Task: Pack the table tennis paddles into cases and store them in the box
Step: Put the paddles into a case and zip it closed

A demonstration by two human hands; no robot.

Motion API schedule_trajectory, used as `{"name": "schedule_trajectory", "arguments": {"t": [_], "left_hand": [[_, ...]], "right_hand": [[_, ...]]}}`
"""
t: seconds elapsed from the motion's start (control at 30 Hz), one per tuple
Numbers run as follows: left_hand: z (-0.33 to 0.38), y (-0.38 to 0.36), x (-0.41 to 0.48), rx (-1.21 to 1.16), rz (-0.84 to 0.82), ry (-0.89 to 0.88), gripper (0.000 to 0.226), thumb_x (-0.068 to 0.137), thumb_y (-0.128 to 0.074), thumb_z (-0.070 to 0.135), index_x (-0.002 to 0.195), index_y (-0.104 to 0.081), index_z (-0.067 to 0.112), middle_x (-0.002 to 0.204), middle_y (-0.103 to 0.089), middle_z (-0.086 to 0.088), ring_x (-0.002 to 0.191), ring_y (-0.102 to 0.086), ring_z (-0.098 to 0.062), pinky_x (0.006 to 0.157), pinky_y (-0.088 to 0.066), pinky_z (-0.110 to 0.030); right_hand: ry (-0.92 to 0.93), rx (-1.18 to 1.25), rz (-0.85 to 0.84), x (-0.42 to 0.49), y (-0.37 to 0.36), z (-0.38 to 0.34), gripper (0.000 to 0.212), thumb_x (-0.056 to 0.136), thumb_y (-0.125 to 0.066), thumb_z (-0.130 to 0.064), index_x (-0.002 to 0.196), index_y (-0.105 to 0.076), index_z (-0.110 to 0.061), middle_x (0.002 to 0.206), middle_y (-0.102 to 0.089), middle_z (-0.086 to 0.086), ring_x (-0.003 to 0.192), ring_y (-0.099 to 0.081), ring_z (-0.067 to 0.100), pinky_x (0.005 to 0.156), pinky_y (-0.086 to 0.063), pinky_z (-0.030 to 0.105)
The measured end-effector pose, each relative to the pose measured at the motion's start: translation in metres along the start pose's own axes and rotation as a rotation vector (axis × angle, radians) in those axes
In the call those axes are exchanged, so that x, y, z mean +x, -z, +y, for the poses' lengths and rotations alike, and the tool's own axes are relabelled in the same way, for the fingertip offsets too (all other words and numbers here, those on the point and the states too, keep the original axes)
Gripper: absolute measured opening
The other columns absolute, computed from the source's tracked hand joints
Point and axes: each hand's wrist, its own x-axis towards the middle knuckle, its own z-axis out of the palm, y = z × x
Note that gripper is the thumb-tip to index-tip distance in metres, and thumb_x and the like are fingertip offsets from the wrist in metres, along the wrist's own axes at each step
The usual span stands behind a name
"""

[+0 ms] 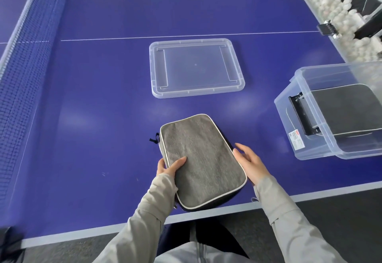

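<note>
A grey fabric paddle case (201,159) with white piping lies on the blue table near its front edge, zipped closed, a black zipper pull at its left corner. My left hand (169,166) grips its left edge, thumb on top. My right hand (249,162) presses against its right edge, fingers spread. A clear plastic box (322,138) with a black handle stands at the right; another dark grey case (347,110) lies inside it. No bare paddle is visible.
The box's clear lid (196,67) lies flat on the table beyond the case. The net (24,72) runs along the left. A clear trough of white balls (339,14) lines the far right edge. The table's front edge (206,213) is close to my body.
</note>
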Motion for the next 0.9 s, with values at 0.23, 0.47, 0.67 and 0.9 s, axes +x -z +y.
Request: {"name": "schedule_trajectory", "arguments": {"t": [0.23, 0.47, 0.67, 0.9], "left_hand": [[0.024, -0.005, -0.014, -0.278, 0.248, 0.068, 0.06, 0.067, -0.078, 0.044, 0.111, -0.039, 0.032, 0.092, -0.055, -0.002, 0.076, -0.057, -0.031, 0.051, -0.051, -0.05], [0.047, -0.028, -0.026, -0.497, 0.388, -0.04, 0.07, 0.066, -0.081, 0.037, 0.12, -0.04, 0.02, 0.099, -0.059, -0.005, 0.08, -0.058, -0.024, 0.074, -0.046, -0.038], [0.042, -0.031, -0.036, -0.476, 0.24, -0.153, 0.076, 0.062, -0.08, 0.047, 0.122, -0.038, 0.031, 0.117, -0.051, -0.002, 0.1, -0.057, -0.027, 0.086, -0.051, -0.044], [0.042, -0.03, -0.04, -0.478, 0.092, -0.048, 0.055, 0.069, -0.072, 0.052, 0.111, -0.05, 0.025, 0.121, -0.059, -0.007, 0.089, -0.06, -0.026, 0.069, -0.052, -0.039]], "right_hand": [[0.591, -0.126, 0.523, -0.064, -0.027, 0.011, 0.01, 0.086, -0.061, -0.031, 0.093, -0.054, -0.033, 0.081, -0.055, -0.003, 0.075, -0.052, 0.006, 0.072, -0.042, 0.013], [0.856, -0.531, 0.429, -0.069, -0.091, 0.005, 0.031, 0.077, -0.066, -0.044, 0.091, -0.047, -0.024, 0.069, -0.05, -0.005, 0.068, -0.039, 0.009, 0.064, -0.036, 0.024], [0.874, -0.61, 0.598, -0.052, -0.102, -0.006, 0.045, 0.065, -0.083, -0.03, 0.088, -0.045, -0.021, 0.067, -0.054, -0.003, 0.066, -0.033, 0.013, 0.062, -0.028, 0.025], [1.015, -0.679, 0.656, -0.049, -0.1, -0.021, 0.034, 0.074, -0.07, -0.032, 0.091, -0.045, -0.016, 0.069, -0.053, 0.001, 0.063, -0.04, 0.016, 0.053, -0.033, 0.027]]}}
